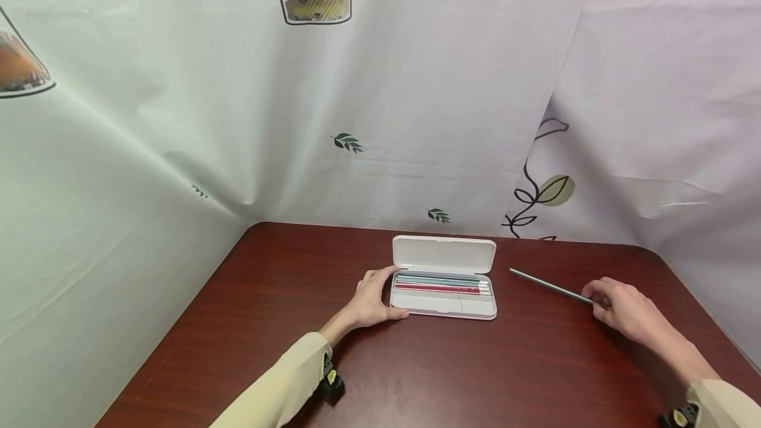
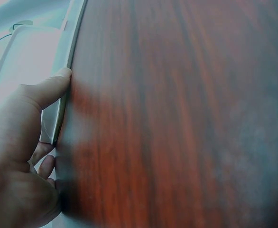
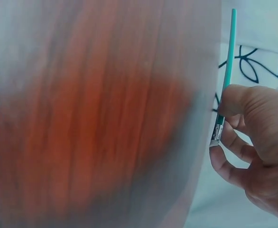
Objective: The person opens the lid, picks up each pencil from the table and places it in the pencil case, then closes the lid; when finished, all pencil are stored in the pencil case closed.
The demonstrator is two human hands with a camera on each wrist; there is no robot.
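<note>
A white pencil case lies on the table with its lid raised at the back. Inside it, several pencils in red, blue and dark tones lie side by side in the rear compartment. My left hand grips the case's left end, thumb along the front edge and fingers toward the back corner. To the right of the case, my right hand pinches a green pencil near its eraser end. In the right wrist view the pencil's metal band shows below the thumb; its other end points away.
The dark red wooden table has rounded back corners. Behind it and along its sides hangs a white cloth printed with leaves and jars. The front compartment of the case shows a bare white floor with a divider.
</note>
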